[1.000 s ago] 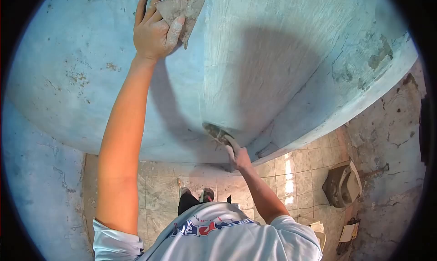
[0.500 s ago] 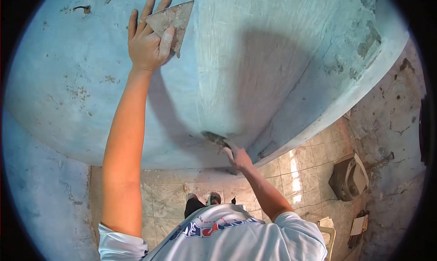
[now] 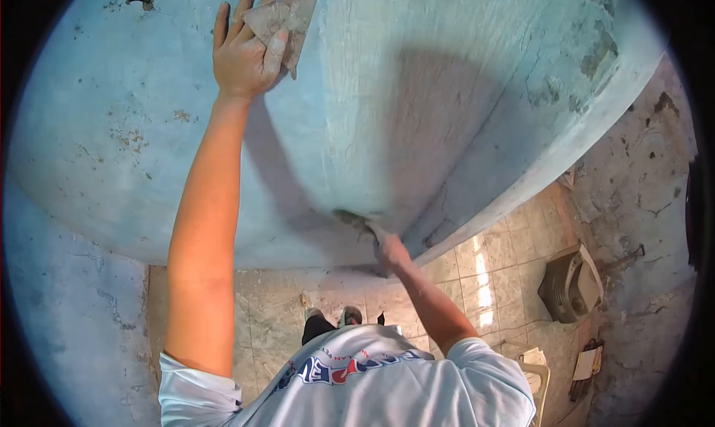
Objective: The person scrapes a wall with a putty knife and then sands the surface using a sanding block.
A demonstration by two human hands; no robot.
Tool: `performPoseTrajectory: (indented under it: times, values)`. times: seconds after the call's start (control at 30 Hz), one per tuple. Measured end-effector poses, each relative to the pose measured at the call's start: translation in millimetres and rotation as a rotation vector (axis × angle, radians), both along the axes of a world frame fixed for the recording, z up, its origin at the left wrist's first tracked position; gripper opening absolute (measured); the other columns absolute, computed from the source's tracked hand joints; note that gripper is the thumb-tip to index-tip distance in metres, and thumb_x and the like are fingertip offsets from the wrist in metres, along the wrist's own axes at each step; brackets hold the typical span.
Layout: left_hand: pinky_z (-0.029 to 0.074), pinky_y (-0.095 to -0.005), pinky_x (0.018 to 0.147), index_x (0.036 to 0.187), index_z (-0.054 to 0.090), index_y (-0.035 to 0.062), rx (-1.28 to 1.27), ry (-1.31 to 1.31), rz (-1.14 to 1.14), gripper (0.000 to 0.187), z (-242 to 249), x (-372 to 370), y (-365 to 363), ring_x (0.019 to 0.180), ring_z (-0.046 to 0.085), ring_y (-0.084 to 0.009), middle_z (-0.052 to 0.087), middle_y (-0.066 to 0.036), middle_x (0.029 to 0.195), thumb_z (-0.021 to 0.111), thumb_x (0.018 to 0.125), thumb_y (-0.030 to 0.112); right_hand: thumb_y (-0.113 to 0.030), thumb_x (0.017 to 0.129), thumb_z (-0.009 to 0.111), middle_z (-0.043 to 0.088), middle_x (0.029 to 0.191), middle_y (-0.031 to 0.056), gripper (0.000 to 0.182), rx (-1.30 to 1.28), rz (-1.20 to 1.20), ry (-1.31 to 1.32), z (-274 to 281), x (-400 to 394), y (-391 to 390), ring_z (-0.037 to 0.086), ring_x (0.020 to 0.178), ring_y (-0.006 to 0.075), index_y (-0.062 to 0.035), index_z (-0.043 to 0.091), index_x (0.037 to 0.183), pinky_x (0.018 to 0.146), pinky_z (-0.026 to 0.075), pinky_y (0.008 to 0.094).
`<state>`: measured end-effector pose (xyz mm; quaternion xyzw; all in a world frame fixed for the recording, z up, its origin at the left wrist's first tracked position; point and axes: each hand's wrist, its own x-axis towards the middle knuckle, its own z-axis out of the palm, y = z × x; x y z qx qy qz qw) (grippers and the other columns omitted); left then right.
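High on the blue wall, my left hand rests with its fingers spread. Its thumb clamps a grey, plaster-stained putty knife with a wide, flaring blade. Lower down, near the bottom edge of the wall, my right hand is closed around the handle of a tool with a dark, brush-like head. That head is against the wall, or very close to it; its exact kind is blurred. A pale, streaky band runs down the wall between both hands.
Flaking patches and a crack mark the wall's right side. A dusty tiled floor lies below. On it, to the right, are a dark grey plastic box-like object, a pale chair-like frame and a small card-like item.
My left hand with the putty knife appears slightly higher in view. My right hand and its tool have shifted a little, with the tool's head still near the same spot.
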<state>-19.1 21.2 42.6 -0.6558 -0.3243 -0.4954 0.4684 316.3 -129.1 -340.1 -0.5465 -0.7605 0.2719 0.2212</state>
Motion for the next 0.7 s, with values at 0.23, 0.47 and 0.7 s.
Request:
performPoseTrajectory:
  times: [0.23,0.47,0.7]
  values:
    - [0.011,-0.0609,0.129,0.143,0.068,0.0214,-0.121,0.028,0.03,0.049,-0.8,-6.1,-4.4,0.16,0.029,-0.0322,0.035,-0.003,0.174,0.045,0.111,0.049,-0.009,0.098,0.055,0.072,0.117,0.03,0.06,-0.001,-0.08,0.268,142.9,-26.8,-6.5,0.069,0.11,0.0509,-0.0234,0.05,0.155,0.094,0.054,0.0536]
    - [-0.003,-0.0738,0.123,0.163,0.046,0.0331,-0.227,-0.048,0.143,0.06,-3.9,-2.2,-11.8,0.164,0.007,-0.0434,0.012,-0.013,0.18,0.038,0.11,0.061,-0.008,0.098,0.057,0.073,0.117,0.0288,0.061,-0.085,-0.042,-0.083,18.1,2.4,-0.5,0.07,0.106,0.0514,-0.0233,0.047,0.157,0.089,0.055,0.0561]
    - [-0.006,-0.0755,0.122,0.171,0.026,0.0352,-0.307,-0.126,0.093,0.077,-5.3,-0.3,-9.9,0.165,-0.001,-0.0439,0.003,-0.013,0.181,0.037,0.106,0.074,-0.008,0.101,0.056,0.073,0.112,0.0292,0.047,0.219,-0.129,0.377,176.7,-31.0,-4.7,0.069,0.105,0.0508,-0.016,0.056,0.148,0.088,0.054,0.0564]
